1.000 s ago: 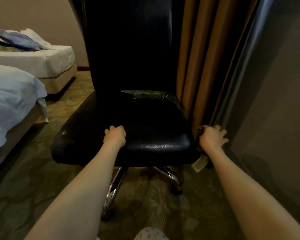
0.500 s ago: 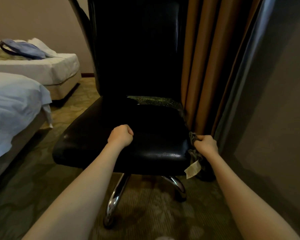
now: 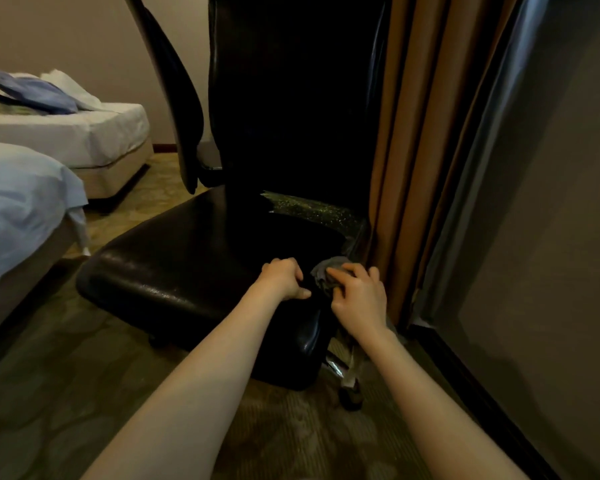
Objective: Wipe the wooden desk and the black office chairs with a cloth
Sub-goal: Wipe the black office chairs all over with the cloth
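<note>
My right fingers pinch the bunched grey cloth on the near right seat corner of the chair. Left fingers curl on the seat edge just beside it. Curtain right, beds far left.

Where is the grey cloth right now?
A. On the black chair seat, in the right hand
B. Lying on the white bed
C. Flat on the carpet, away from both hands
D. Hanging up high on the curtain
A: the grey cloth is bunched under the curled fingers of the right hand, at the corner of the black chair seat nearest the curtain.
</note>
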{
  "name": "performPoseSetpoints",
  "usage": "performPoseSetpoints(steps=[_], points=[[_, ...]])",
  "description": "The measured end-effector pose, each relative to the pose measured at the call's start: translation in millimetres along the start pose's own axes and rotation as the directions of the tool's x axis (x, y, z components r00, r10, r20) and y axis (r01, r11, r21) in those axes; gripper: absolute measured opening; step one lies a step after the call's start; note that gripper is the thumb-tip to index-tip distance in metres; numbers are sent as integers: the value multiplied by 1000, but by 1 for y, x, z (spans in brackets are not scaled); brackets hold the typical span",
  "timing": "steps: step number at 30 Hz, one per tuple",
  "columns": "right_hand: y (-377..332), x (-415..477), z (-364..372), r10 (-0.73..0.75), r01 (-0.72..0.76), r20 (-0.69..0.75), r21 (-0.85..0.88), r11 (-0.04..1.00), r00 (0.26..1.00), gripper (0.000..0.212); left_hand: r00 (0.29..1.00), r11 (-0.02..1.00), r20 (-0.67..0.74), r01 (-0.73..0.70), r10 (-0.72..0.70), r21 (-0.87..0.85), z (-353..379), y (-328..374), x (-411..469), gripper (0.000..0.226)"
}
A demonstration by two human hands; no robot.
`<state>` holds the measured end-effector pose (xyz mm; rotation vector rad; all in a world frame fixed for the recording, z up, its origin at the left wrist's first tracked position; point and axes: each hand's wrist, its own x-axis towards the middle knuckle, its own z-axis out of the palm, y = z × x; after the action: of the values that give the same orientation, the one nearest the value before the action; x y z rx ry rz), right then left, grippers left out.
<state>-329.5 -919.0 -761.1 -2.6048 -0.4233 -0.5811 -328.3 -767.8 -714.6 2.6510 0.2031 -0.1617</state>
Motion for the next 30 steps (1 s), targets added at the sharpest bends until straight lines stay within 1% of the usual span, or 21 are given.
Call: performPoseSetpoints(steps=[2,5,8,11,13,15,17,18,20,22,24,27,30], points=[[3,14,8,66,-66,-8,-48,997,998,43,999,1000,42,0,-1,26,-3,-4,4,31],[7,52,16,150,-146,27,-115,983,988,44,999,997,49,-23,20,67,-3,-6,10,37],[16,79,21,176,-164,86,-129,978,981,44,999,998,36,-42,41,47,2,-8,10,34],[26,79,27,220,-220,59,8,975,974,42,998,997,24,-53,52,48,3,-11,7,35],[25,66,30,228,-228,7,107,968,974,40,997,997,65,-48,44,64,0,-12,6,37],[21,50,34,208,-198,-39,173,965,977,38,991,993,133,-7,-8,116,-9,-12,9,44],[14,35,37,181,-166,-67,191,967,981,38,979,986,187,57,-86,155,-19,-11,12,53],[11,27,38,156,-137,-87,198,971,984,37,979,985,181,66,-96,162,-24,-9,13,53],[3,16,39,98,-69,-118,228,971,988,37,988,986,144,31,-55,166,-27,-5,18,37],[-3,7,39,63,-27,-137,252,967,989,37,999,988,48,-1,-7,155,-19,3,20,24],[-12,1,41,31,4,-152,219,976,988,38,1000,984,-21,3,1,179,-11,6,21,22],[-10,6,44,57,-23,-179,187,982,982,39,999,981,-9,38,-37,191,-8,-3,25,24],[6,24,49,147,-114,-179,183,977,973,39,998,982,6,68,-70,176,-11,-18,29,29]])
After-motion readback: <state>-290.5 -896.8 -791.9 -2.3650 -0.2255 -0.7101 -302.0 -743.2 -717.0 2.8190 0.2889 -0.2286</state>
